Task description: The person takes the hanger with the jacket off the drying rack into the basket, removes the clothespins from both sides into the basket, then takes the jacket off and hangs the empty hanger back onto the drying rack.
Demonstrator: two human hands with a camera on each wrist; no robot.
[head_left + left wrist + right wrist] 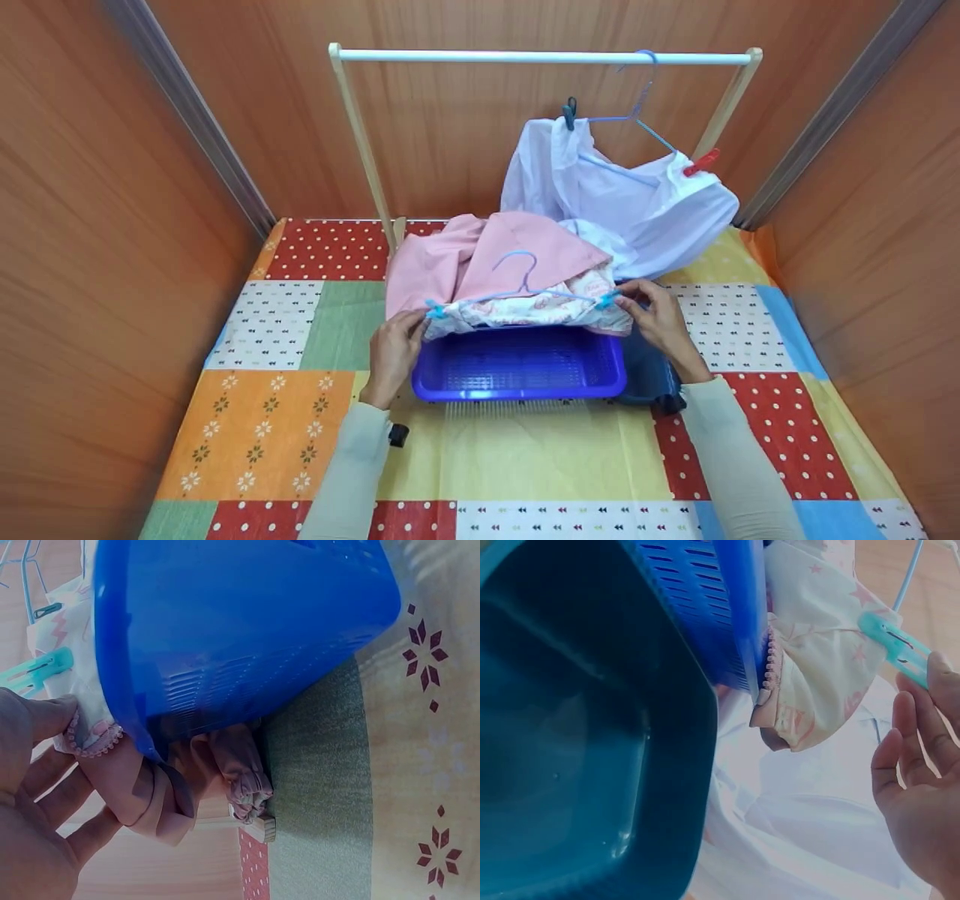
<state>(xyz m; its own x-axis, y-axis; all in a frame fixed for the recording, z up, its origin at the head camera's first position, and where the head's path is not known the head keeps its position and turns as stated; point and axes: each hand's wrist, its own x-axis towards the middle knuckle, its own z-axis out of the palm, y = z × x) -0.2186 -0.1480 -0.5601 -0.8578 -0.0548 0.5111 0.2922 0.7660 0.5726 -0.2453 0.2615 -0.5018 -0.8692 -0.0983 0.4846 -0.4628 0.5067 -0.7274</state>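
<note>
A pink garment [495, 236] with a white printed band [525, 309] lies draped over the far side of the basket. Along the band runs a thin blue hanger [524, 283], its hook standing up, with a turquoise clothespin [436, 309] near the left end and another clothespin [606, 300] near the right. My left hand [394, 349] pinches the garment's beaded edge [94, 741] between thumb and fingers, right beside the left clothespin. At the other end, my right hand [664, 319] pinches the tail of the right clothespin [892, 643], which bites the cloth.
Below the garment is a blue-violet basket [517, 394]; a dark teal tub [649, 367] stands to its right. Behind, a rack with a white bar [487, 56] carries a white shirt [622, 202] on a blue hanger with black and red pegs. Wooden panels [75, 262] enclose the patchwork cloth [525, 457].
</note>
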